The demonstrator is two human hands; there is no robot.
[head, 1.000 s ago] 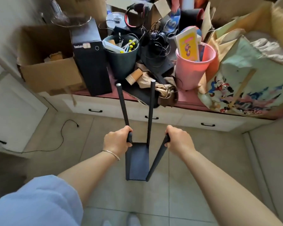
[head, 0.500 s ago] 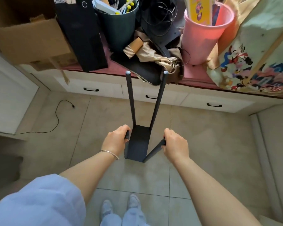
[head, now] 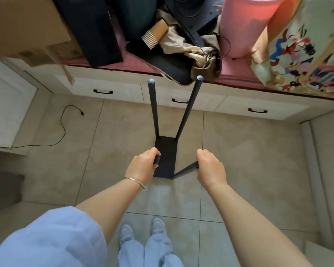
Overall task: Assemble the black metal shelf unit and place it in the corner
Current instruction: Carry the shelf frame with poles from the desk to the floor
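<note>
Two hands carry the black shelf unit (head: 166, 157) above the floor tiles: left hand (head: 143, 166) and right hand (head: 210, 168) each closed around a leg. Keep it level; mind the far legs near the drawers (head: 181, 97).

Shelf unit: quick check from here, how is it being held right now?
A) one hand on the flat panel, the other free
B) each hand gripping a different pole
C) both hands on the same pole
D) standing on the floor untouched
B: the left hand is closed around the near left pole and the right hand around the near right pole of the shelf unit, while the two far poles stick out toward the drawers.
</note>
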